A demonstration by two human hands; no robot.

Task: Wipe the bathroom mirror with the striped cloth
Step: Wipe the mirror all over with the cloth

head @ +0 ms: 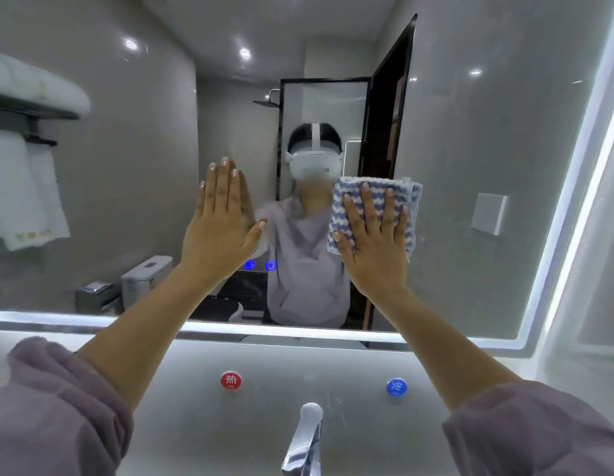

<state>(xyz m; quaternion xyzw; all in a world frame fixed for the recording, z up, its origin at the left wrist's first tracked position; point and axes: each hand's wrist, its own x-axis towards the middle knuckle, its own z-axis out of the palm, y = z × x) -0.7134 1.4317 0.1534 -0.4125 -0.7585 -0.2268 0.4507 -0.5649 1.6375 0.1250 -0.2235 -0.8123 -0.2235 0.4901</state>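
Note:
A large bathroom mirror [470, 149] with a lit white border fills the wall ahead. My right hand [374, 235] lies flat with spread fingers on a folded blue-and-white striped cloth [412, 201], pressing it against the glass near the middle. My left hand [221, 221] rests flat and open on the bare glass to the left of the cloth, holding nothing. The mirror reflects a person in a grey top wearing a white headset.
Below the mirror a chrome tap [307, 438] rises from the wall ledge, with a red hot button [231, 380] and a blue cold button [396, 387] either side. Reflected in the glass are white towels on a rack [27, 159], a toilet [147, 276] and a dark door frame.

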